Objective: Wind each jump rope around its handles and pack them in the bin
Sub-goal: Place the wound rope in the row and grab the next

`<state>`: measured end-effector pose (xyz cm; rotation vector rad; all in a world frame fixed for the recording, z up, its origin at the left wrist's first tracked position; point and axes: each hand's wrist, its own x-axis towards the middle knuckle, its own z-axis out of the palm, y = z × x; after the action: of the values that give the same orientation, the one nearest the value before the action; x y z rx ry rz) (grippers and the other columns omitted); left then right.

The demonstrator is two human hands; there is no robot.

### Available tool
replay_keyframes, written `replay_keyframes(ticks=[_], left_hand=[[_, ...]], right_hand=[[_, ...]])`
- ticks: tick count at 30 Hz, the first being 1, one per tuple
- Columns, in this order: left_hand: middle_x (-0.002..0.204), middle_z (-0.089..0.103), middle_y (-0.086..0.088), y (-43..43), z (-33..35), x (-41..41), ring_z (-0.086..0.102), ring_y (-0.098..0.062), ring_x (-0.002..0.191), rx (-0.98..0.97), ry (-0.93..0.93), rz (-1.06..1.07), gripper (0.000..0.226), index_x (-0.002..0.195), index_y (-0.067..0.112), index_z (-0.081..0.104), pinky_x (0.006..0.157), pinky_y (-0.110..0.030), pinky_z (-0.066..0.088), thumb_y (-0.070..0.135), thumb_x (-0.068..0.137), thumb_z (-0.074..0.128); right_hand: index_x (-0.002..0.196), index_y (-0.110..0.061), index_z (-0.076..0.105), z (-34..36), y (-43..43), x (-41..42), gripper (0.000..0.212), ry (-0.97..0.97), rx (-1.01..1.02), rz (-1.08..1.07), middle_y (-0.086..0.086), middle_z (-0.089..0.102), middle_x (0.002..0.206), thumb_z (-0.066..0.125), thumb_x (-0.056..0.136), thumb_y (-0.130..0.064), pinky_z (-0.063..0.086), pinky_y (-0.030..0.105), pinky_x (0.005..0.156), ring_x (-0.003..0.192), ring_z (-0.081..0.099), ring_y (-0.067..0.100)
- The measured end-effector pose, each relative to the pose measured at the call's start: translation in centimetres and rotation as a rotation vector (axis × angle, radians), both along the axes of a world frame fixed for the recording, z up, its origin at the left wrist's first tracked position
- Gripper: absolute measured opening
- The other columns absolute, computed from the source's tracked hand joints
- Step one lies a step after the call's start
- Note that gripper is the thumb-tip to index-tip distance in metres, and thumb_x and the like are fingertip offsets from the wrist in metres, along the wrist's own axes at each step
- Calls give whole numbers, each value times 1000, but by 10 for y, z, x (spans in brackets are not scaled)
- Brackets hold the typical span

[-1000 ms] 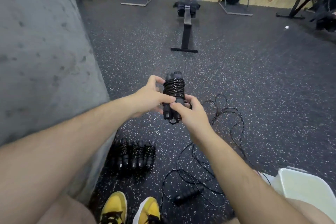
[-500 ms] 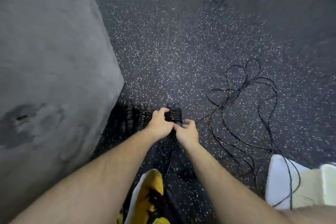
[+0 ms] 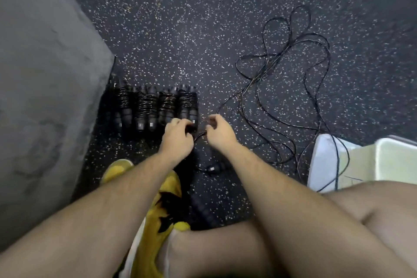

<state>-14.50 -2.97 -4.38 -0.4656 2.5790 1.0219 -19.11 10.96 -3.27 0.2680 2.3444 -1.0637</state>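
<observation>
A white plastic bin (image 3: 370, 165) sits at the right edge on the speckled rubber floor (image 3: 203, 29). Only its near corner and rim show; a strand of loose black rope (image 3: 338, 160) hangs over its rim, and what else lies inside cannot be told.

Against the base of the grey wall (image 3: 45, 74), four wound jump ropes lie side by side in a row (image 3: 153, 106), each a pair of black handles with cord coiled round the middle. The rightmost wound jump rope (image 3: 188, 104) lies on the floor at the end of that row.

The left hand (image 3: 178, 135) reaches down to the near end of this bundle, its fingers curled over the handle tips; its grip is narrow and touches the handles. The right hand (image 3: 217, 131) hangs just beside it, fingers loosely curled, with a short black loop of cord between the two hands; whether its grip pinches that cord I cannot tell.

A tangle of unwound black rope (image 3: 288, 70) sprawls over the floor between the hands and the bin. One loose black handle (image 3: 214, 168) lies under the right forearm. A yellow shoe (image 3: 162, 214) shows below the arms.
</observation>
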Motion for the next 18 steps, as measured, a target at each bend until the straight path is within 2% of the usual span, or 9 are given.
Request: replay_keyframes(ticks=[2, 3, 6, 9, 12, 15, 18], left_hand=[[122, 54, -4, 18, -5, 14, 50, -27, 120, -15, -11, -9, 28, 116, 17, 64, 104, -40, 44, 11, 90, 55], [122, 53, -6, 27, -9, 22, 51, -28, 119, -31, -74, -12, 25, 116, 16, 62, 102, -41, 45, 14, 91, 57], [138, 44, -14, 50, -22, 43, 47, -35, 128, -130, -341, 30, 48, 133, 8, 46, 106, -43, 42, 25, 93, 64], [144, 39, -18, 59, -33, 52, 43, -37, 131, -154, -395, 112, 57, 138, 2, 38, 107, -43, 39, 25, 93, 66], [132, 55, -18, 59, -42, 47, 53, -38, 123, -75, -392, 242, 44, 128, 2, 47, 100, -43, 46, 22, 93, 66], [116, 65, -15, 59, -43, 42, 60, -37, 106, -10, -417, 308, 26, 113, 3, 59, 88, -38, 50, 21, 95, 55], [101, 66, -8, 64, -27, 40, 58, -32, 89, 130, -340, 405, 10, 94, 14, 51, 77, -35, 44, 21, 98, 46]], right_hand=[[123, -17, 57, 8, 19, 6, 26, 18, 79, 15, 0, 64, 117, 47, 98, -16, 42, 24, 83, 100, 59, 18], [117, -18, 57, 12, 26, 10, 24, 19, 129, 22, 0, 64, 115, 46, 97, -16, 45, 27, 82, 97, 59, 19], [111, -17, 59, 14, 38, 29, 23, -121, 260, 97, 3, 64, 116, 48, 91, -15, 51, 33, 89, 105, 61, 24], [118, -14, 59, 7, 41, 61, 29, -302, 298, 210, 5, 64, 123, 53, 89, -17, 50, 32, 96, 114, 61, 26], [118, -12, 59, 4, 37, 80, 29, -330, 284, 282, 6, 65, 123, 55, 91, -20, 50, 32, 97, 114, 61, 27], [115, -12, 60, 7, 33, 81, 27, -299, 247, 269, 6, 66, 119, 49, 91, -16, 51, 31, 93, 111, 62, 27], [110, -14, 62, 14, 35, 74, 24, -237, 193, 203, 5, 66, 116, 46, 93, -16, 50, 30, 92, 110, 61, 25]])
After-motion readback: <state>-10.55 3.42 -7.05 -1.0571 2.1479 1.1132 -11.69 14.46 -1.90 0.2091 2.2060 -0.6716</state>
